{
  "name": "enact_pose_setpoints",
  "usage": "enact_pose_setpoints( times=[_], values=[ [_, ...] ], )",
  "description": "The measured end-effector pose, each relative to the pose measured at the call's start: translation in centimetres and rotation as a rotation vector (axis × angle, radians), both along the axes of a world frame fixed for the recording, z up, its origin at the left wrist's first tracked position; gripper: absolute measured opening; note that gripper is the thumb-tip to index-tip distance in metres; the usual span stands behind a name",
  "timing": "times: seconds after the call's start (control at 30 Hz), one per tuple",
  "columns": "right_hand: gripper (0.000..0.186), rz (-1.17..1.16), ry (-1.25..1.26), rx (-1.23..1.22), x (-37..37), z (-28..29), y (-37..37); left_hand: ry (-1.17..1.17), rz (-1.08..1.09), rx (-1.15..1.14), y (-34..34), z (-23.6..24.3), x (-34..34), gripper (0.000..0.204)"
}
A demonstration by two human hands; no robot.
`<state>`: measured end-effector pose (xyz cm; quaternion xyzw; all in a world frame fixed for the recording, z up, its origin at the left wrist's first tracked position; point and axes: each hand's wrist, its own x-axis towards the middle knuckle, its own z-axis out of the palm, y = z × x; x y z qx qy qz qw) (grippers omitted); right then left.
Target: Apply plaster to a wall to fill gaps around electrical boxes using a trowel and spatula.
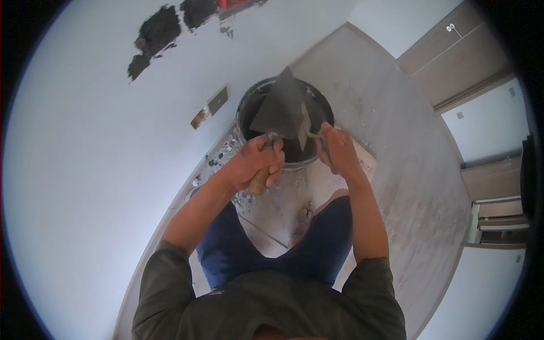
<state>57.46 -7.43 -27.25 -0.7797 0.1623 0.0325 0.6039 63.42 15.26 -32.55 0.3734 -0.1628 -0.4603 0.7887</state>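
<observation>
Trowels meet over the bucket in the head view: a large triangular trowel (279, 105) with a grey, mortar-smeared blade is held level above the opening of a round black bucket (247, 102), and a smaller trowel (306, 129) lies edge-on against its right side. The left hand (256, 161) is clenched around the large trowel's wooden handle, fingers wrapped fully round it with the butt of the handle showing below the fist. The right hand (339, 148) grips the smaller trowel's handle, fingers curled tight on it. Judging from the crossed blades, one tool is being scraped against the other, and this would go best with the wide blade kept flat and steady directly over the bucket mouth, so that whatever comes off drops inside rather than onto the floor (396, 141). The scraping edge should run along the blade at a shallow angle, with even pressure. The bucket stands on the pale floor close to the white wall (85, 170); its inside looks dark, and most of it is hidden by the blades, so how full it is cannot be told. Spatters and crumbs of grey material lie around its base. High on the wall, dark patches (156, 31) show where the surface is broken open.
</observation>
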Motion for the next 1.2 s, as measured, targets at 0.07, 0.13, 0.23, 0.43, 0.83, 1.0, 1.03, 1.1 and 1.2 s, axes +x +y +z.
enact_pose_setpoints(
  times=[0.07, 0.13, 0.23, 0.43, 0.83, 1.0, 1.03, 1.1, 1.2],
  values=[
    [0.048, -0.024, 0.035, -0.022, -0.5, -1.2, -2.5, 0.005, 0.005, 0.011, -1.6, -0.5, 0.2, 0.019],
    [0.049, -0.039, 0.071, -0.041, -1.5, -4.0, -5.6, 0.045, 0.092, -0.076, -3.0, -1.1, 0.8, 0.021],
    [0.049, 0.248, -0.255, -0.475, -2.9, -7.3, -11.3, 0.046, 0.122, 0.003, -4.8, -2.1, 1.5, 0.022],
    [0.037, 0.092, 0.068, 0.089, -1.6, -6.7, -17.2, -0.124, 0.314, 0.105, -5.1, -2.9, 2.3, 0.020],
    [0.032, 0.566, -0.105, 0.747, 5.9, -8.5, -12.1, 0.025, 0.315, 0.114, -8.5, 1.9, 1.0, 0.012],
    [0.035, 0.488, 0.143, 0.558, 3.9, -10.2, -17.2, 0.011, 0.429, 0.125, -9.0, 2.5, 1.6, 0.013],
    [0.035, 0.495, 0.137, 0.560, 3.9, -9.7, -17.5, -0.060, 0.431, 0.175, -8.9, 2.6, 1.8, 0.013],
    [0.039, 0.410, -0.010, 0.576, 4.2, -8.2, -18.0, -0.146, 0.441, 0.225, -9.1, 2.6, 1.7, 0.012],
    [0.039, 0.445, -0.217, 0.302, 4.8, -8.2, -17.3, -0.121, 0.504, 0.378, -8.9, 0.9, 1.0, 0.012]
  ],
)
